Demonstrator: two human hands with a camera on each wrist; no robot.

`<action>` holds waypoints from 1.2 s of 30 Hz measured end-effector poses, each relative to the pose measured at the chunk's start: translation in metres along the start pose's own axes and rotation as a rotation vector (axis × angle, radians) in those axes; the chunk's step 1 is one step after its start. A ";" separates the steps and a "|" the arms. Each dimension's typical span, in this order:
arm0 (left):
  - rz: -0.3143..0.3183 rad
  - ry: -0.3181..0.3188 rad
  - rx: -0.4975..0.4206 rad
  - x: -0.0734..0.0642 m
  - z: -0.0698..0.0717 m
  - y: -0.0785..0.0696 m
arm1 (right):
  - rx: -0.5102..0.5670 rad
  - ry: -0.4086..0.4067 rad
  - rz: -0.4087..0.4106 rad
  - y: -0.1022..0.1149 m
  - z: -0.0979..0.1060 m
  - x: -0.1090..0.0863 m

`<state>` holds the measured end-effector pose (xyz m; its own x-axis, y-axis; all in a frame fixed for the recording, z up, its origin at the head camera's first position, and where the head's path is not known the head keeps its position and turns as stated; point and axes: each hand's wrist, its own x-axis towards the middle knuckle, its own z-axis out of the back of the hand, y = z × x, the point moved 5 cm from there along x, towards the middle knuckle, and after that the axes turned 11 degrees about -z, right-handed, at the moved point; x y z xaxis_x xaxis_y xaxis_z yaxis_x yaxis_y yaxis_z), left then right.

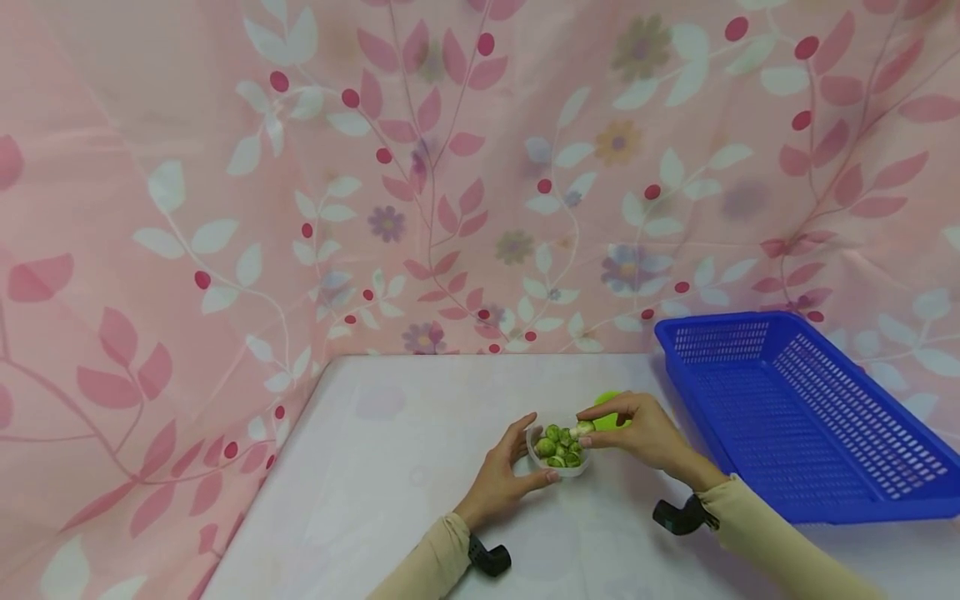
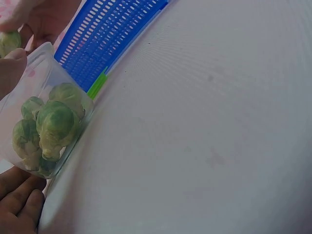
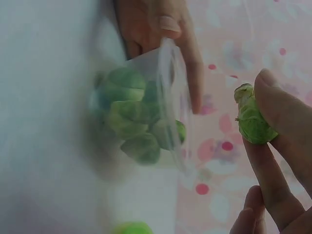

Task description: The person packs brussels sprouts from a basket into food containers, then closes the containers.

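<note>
A small clear plastic container point(image 1: 572, 472) stands on the white table with several green Brussels sprouts point(image 1: 551, 448) inside. My left hand point(image 1: 498, 477) holds it from the left, thumb at the near side and fingers around the far side. Over the container's right rim, my right hand point(image 1: 648, 433) pinches a single Brussels sprout point(image 3: 256, 119) between thumb and fingertips. In the right wrist view this sprout is apart from the container, its pale stem end pointing up. The left wrist view shows the sprouts piled behind the clear wall.
Behind the right hand lies a bright green round piece point(image 1: 609, 402), partly hidden. A large blue perforated basket point(image 1: 806, 417) takes up the table's right side. A pink floral cloth point(image 1: 450, 183) hangs behind the white table point(image 1: 375, 467).
</note>
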<state>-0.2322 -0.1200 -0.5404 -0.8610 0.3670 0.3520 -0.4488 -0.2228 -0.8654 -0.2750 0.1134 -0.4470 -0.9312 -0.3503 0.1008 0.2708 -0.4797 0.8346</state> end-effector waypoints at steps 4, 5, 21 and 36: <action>0.009 0.001 0.007 -0.001 0.000 0.000 | -0.018 -0.028 0.037 -0.003 -0.012 0.005; 0.009 0.001 0.008 -0.001 0.000 0.000 | -0.030 -0.045 0.050 -0.003 -0.014 0.006; 0.003 0.002 -0.004 0.001 0.001 0.000 | -0.103 -0.136 0.011 -0.007 -0.041 0.020; -0.001 -0.001 -0.007 0.000 0.000 0.000 | -0.228 -0.190 0.162 -0.005 -0.057 0.026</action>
<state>-0.2324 -0.1201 -0.5403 -0.8608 0.3662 0.3533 -0.4480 -0.2161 -0.8675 -0.2865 0.0605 -0.4791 -0.8948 -0.2904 0.3392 0.4463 -0.6054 0.6590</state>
